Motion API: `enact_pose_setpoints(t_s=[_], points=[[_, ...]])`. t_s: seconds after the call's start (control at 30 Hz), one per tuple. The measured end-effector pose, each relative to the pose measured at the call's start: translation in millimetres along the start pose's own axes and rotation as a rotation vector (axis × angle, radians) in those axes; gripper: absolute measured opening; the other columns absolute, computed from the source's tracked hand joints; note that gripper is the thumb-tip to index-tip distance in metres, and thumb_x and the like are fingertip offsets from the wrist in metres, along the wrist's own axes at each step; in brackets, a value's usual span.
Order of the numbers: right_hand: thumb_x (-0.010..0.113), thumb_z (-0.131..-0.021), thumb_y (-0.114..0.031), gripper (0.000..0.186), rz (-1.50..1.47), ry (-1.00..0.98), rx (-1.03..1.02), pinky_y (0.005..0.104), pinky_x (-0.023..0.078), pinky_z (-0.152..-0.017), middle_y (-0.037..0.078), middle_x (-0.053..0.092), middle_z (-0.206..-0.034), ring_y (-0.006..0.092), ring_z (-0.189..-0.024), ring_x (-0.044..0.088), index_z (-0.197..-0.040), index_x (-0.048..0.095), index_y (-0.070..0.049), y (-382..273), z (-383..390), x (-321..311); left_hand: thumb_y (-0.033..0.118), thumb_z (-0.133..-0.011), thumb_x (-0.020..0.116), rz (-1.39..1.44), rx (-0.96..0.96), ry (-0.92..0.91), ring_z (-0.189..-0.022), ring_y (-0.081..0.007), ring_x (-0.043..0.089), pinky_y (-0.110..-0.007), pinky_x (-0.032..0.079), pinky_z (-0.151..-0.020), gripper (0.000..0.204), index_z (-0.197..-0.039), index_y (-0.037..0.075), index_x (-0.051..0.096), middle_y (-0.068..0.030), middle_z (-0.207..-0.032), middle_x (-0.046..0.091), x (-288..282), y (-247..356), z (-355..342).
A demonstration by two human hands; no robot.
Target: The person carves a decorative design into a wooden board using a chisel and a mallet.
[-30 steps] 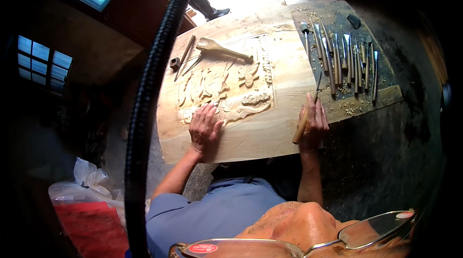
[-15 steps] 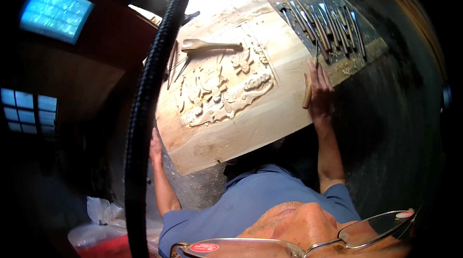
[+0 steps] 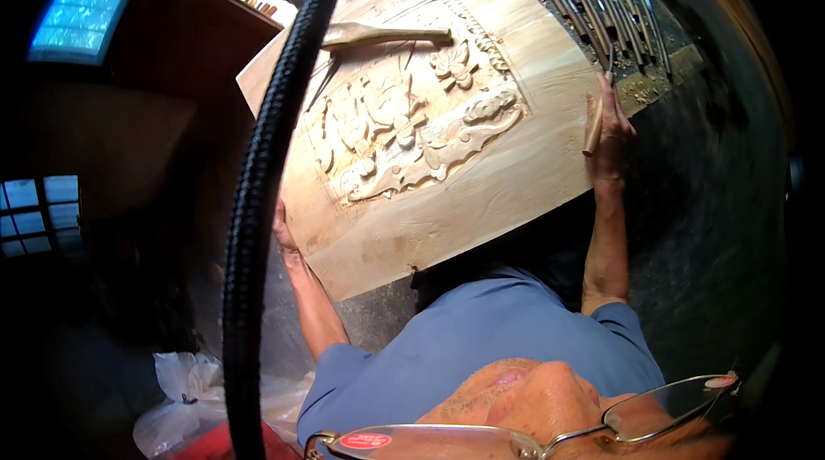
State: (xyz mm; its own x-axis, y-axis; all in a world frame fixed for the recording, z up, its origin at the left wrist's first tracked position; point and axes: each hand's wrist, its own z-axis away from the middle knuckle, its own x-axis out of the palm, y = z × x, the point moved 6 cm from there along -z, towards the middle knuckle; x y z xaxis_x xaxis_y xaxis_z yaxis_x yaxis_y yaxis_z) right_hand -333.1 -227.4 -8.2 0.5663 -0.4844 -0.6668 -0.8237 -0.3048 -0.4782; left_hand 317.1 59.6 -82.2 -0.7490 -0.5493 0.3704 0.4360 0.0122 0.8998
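Observation:
A pale wooden board (image 3: 447,232) carved in relief with leaves and scrollwork (image 3: 404,129) lies before me. At its left edge, my left hand (image 3: 286,230) is closed on the rim; its fingers are partly hidden by a black braided cable. My right hand (image 3: 615,135) is at the board's right edge, closed around a carving chisel. The chisel's wooden handle (image 3: 592,126) shows beside my thumb, and its thin blade points away from me. Across the far part of the carving rests a club-shaped wooden mallet (image 3: 387,35), its thick end partly behind the cable.
Several carving chisels (image 3: 601,13) with wooden handles lie in a row at the far right, among wood chips. The black cable (image 3: 258,168) crosses the left side. Clear plastic bags (image 3: 185,387) sit at the lower left, beside something red. Light is very bright at the far edge.
The board, mallet and chisels appear farther up and right, while the windows shift left. My left hand lies higher along the board's edge. My right hand still holds the chisel.

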Motion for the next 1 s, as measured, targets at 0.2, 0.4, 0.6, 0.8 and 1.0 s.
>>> enact_pose_setpoints(t_s=[0.2,0.4,0.6,0.8,1.0], points=[[0.07,-0.11,-0.011,0.043,-0.003,-0.012,-0.065,0.0449,0.064,-0.098,0.018,0.075,-0.145,0.0383,-0.128,0.076,-0.153,0.067,-0.014,-5.2,-0.1,6.8,0.051,-0.118,0.05,0.068,-0.042,0.02,-0.144,-0.0339,0.064,-0.05,0.049,-0.123,0.068,-0.164,0.002,0.054,-0.0163,-0.16,0.065,-33.8,-4.9,-7.7],[0.063,-0.115,-0.018,0.042,0.038,-0.035,-0.14,0.0441,0.063,-0.101,0.015,0.074,-0.148,0.0357,-0.13,0.076,-0.157,0.064,-0.016,-7.2,-4.2,-0.1,0.043,-0.116,0.055,0.248,-0.057,0.025,-0.139,-0.0303,0.067,-0.046,0.052,-0.119,0.061,-0.158,-0.001,0.059,-0.0171,-0.156,0.068,-4.8,-17.5,-3.6],[0.068,-0.113,-0.02,0.041,0.182,-0.047,-0.169,0.0381,0.064,-0.094,0.009,0.076,-0.147,0.0305,-0.123,0.079,-0.154,0.068,-0.017,6.8,-6.1,0.3,0.041,-0.115,0.056,0.21,-0.048,0.136,-0.133,-0.0308,0.068,-0.046,0.053,-0.118,0.059,-0.156,-0.001,0.059,-0.0163,-0.151,0.069,34.7,-6.9,12.1],[0.068,-0.114,-0.02,0.035,0.183,-0.03,-0.209,0.0377,0.061,-0.105,0.012,0.077,-0.146,0.0298,-0.13,0.076,-0.146,0.074,-0.006,-0.4,-9.8,0.6,0.028,-0.118,0.058,-0.004,0.083,0.186,-0.138,-0.0214,0.062,-0.034,0.047,-0.119,0.055,-0.161,-0.006,0.053,-0.0131,-0.154,0.065,1.0,-12.4,9.6],[0.068,-0.115,-0.025,0.037,0.253,-0.001,-0.16,0.0381,0.063,-0.1,0.011,0.08,-0.141,0.0288,-0.124,0.079,-0.148,0.072,-0.008,4.0,-10.1,-5.5,0.027,-0.118,0.06,-0.159,0.165,0.136,-0.144,-0.0191,0.056,-0.033,0.042,-0.123,0.064,-0.169,-0.007,0.042,-0.0138,-0.162,0.059,43.4,11.4,17.3]])
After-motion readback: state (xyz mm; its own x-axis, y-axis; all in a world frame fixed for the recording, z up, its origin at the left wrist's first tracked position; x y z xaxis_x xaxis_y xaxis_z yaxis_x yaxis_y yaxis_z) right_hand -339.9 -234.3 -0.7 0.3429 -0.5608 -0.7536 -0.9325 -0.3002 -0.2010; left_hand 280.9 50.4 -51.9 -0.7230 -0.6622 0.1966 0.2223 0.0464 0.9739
